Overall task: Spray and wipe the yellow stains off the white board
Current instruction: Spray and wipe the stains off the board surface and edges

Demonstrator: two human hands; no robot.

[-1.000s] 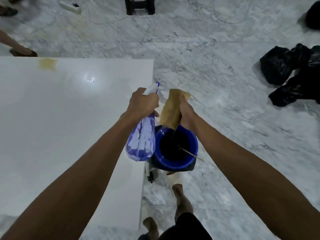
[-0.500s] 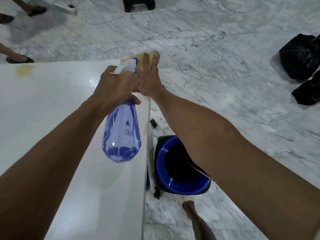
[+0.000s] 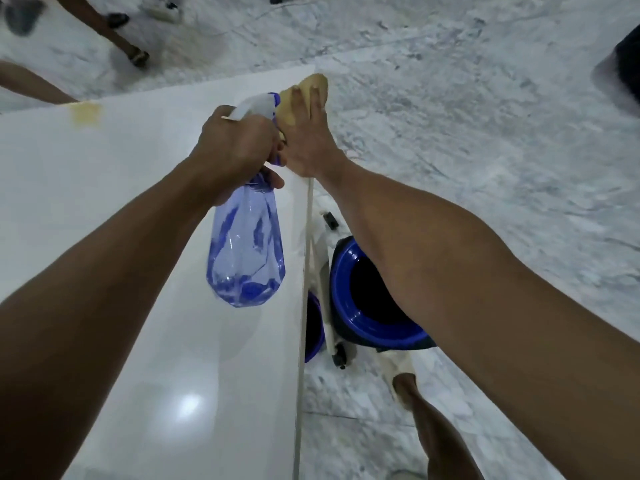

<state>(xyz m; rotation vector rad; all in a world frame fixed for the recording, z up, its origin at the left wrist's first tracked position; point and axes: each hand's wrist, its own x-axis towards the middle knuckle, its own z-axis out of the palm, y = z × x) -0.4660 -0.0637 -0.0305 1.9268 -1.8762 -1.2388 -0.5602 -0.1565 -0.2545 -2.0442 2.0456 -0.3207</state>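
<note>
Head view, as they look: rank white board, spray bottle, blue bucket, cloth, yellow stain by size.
1. white board
2. blue bucket, partly hidden by the right arm, and spray bottle look alike; the bottle is nearer the camera, so unranked
3. cloth, mostly under the right hand
4. yellow stain

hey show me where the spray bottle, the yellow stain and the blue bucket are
spray bottle [image 3: 246,251]: head view, on the clear blue body below the gripping hand.
yellow stain [image 3: 85,114]: head view, on the middle of the patch near the board's far edge.
blue bucket [image 3: 341,271]: head view, on the left rim, beside the forearm.
</note>
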